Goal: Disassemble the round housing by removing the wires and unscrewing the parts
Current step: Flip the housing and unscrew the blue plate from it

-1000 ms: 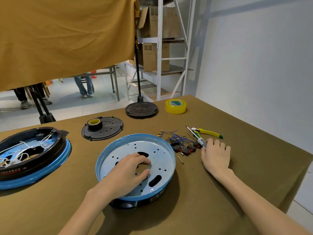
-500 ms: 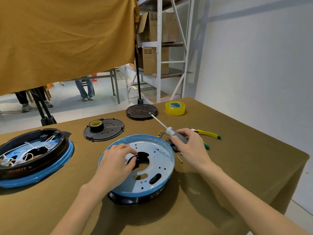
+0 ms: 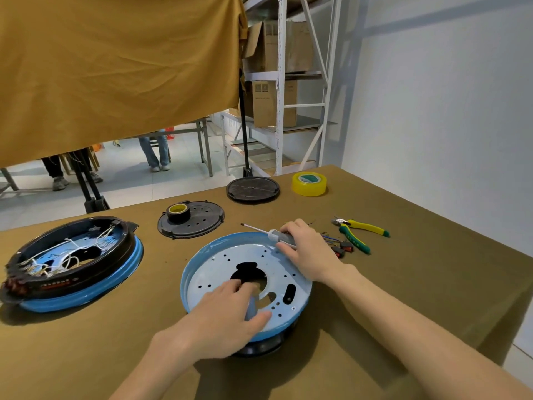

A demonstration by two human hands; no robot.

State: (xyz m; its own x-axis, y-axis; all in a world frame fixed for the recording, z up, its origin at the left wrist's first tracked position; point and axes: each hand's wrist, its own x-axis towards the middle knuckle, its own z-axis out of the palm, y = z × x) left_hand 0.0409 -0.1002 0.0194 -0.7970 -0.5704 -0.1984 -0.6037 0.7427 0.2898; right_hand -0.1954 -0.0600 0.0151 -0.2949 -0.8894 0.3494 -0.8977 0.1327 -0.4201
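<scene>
The housing point(image 3: 230, 264) sits near the worktop's front edge. The left hand point(image 3: 227, 316) lies spread flat on its near side, holding it down. The right hand point(image 3: 308, 252) grips the screwdriver point(image 3: 277, 234) over the far rim, shaft pointing far-left, away from the plate's screws.

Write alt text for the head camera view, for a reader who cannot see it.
A person's left hand rests on a blue round housing on a brown table, while the right hand holds a screwdriver over its far rim. Green-and-yellow pliers, loose wires and yellow tape lie beyond; a second, wired housing sits left.
</scene>
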